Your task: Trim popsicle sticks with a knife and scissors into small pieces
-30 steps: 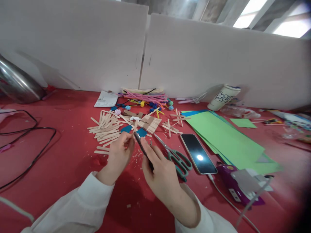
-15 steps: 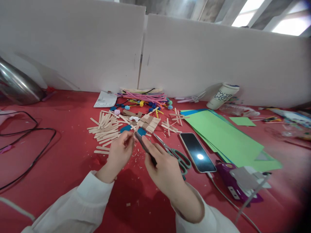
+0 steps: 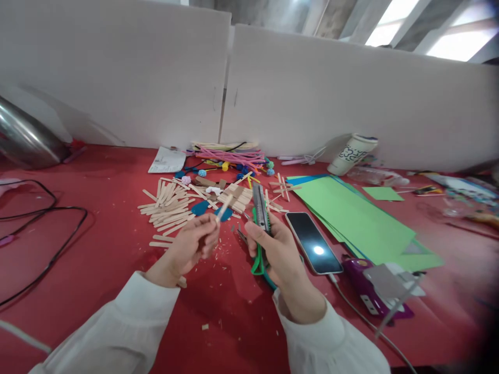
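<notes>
In the head view, my left hand (image 3: 195, 244) pinches a wooden craft stick (image 3: 224, 209) that points up and away. My right hand (image 3: 278, 249) is closed around a green utility knife (image 3: 260, 210), its metal part pointing away from me. The knife and the stick are apart. Behind my left hand lies a heap of craft sticks (image 3: 169, 205). Beyond the stick is a flat panel of joined sticks (image 3: 239, 195). Scissors (image 3: 242, 236) lie mostly hidden under my right hand. Small wood chips are scattered on the red table (image 3: 218, 322) between my hands.
Right of my right hand lies a phone (image 3: 314, 243) on a cable, near a purple power strip (image 3: 366, 285). Green paper sheets (image 3: 358, 223) spread beyond it. Pink pipe cleaners (image 3: 230, 155), a cup (image 3: 352, 154) and a white partition (image 3: 331, 98) stand or lie at the back. A metal kettle (image 3: 29, 137) is far left.
My right hand has turned the utility knife upright and drawn it away from the craft stick. My left hand still holds the stick, now lifted and more exposed.
</notes>
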